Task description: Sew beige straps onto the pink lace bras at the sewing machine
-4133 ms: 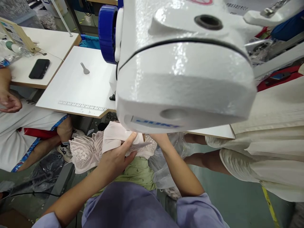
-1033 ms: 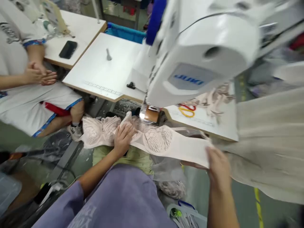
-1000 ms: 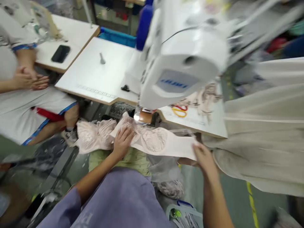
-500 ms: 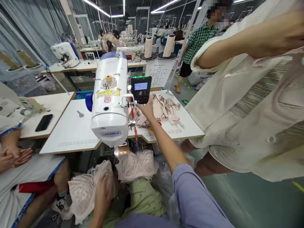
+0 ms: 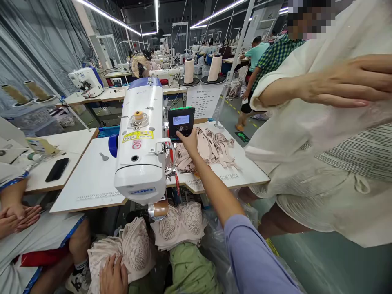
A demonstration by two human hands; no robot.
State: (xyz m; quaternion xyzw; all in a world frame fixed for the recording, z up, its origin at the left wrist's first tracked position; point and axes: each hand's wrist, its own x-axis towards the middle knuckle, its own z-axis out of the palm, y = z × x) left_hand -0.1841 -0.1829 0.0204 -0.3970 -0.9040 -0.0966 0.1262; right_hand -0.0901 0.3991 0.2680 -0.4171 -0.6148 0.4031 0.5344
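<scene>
My right hand (image 5: 189,142) reaches forward to the black control panel (image 5: 181,121) beside the white sewing machine (image 5: 141,139). Its thumb lies on the panel's buttons under the lit screen, and the other fingers are at the right edge, partly hidden behind it. Low in the view, my left hand (image 5: 114,275) rests flat with fingers extended on a stack of beige lace bras (image 5: 134,245). Another bra (image 5: 180,224) lies over my green-clad lap, below the machine's arm. Beige fabric straps (image 5: 211,149) are heaped on the table right of the machine.
A person in a cream top (image 5: 306,134) stands close on the right. At the left sits a co-worker with folded hands (image 5: 21,216). A phone (image 5: 57,170) lies on the neighbouring table. Thread cones (image 5: 189,71) stand behind the panel. Someone in a checked shirt (image 5: 277,55) is beyond.
My right thumb has moved up onto the panel's buttons. My left hand, earlier curled at the bra's side, now lies flat on the stack. The standing person's arm has shifted.
</scene>
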